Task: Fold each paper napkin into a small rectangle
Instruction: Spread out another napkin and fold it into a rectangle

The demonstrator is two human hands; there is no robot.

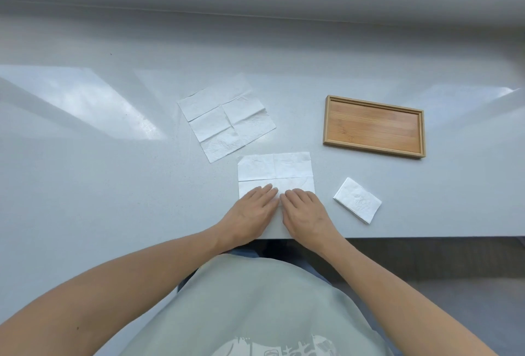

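Observation:
A white paper napkin [274, 168] lies flat near the table's front edge, with crease lines across it. My left hand [250, 210] and my right hand [305, 210] rest palm down on its near part, fingers together and flat, fingertips almost touching each other. A second napkin [227, 121], unfolded and creased, lies further back to the left. A napkin folded into a small rectangle [358, 199] sits to the right of my right hand, clear of it.
A shallow wooden tray [329, 119] with nothing in it stands at the back right. The pale grey table [113, 171] ends at a front edge just under my wrists; a dark floor shows beyond it on the right.

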